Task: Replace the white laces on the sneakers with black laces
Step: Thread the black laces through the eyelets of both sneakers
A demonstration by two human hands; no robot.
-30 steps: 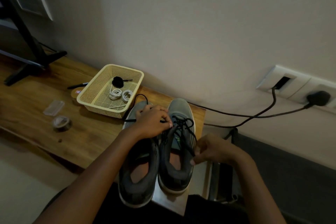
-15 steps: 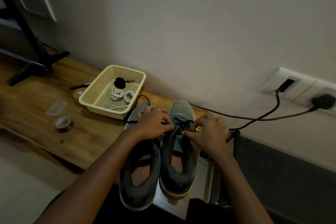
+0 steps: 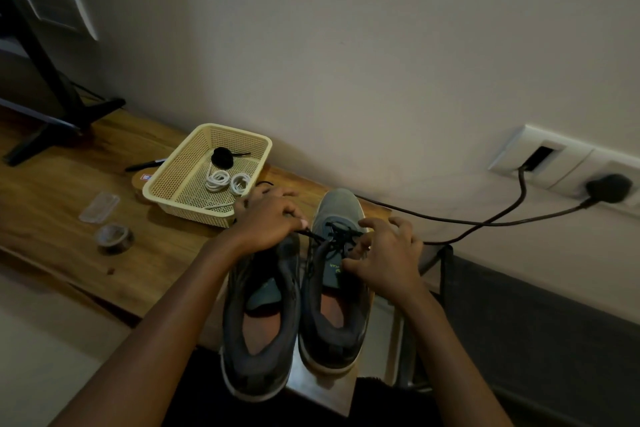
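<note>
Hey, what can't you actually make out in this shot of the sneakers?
Head view:
Left sneaker toe and eyelets: covered by the left hand, which grips the black lace.
Right hand fingertips: dim; pinching the lace or not, unclear.
Label beside the basket: too small to read.

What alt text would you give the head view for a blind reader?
Left hand and right hand thread a black lace into one of two grey sneakers on a wooden table; a cream basket nearby holds coiled white laces.
</note>
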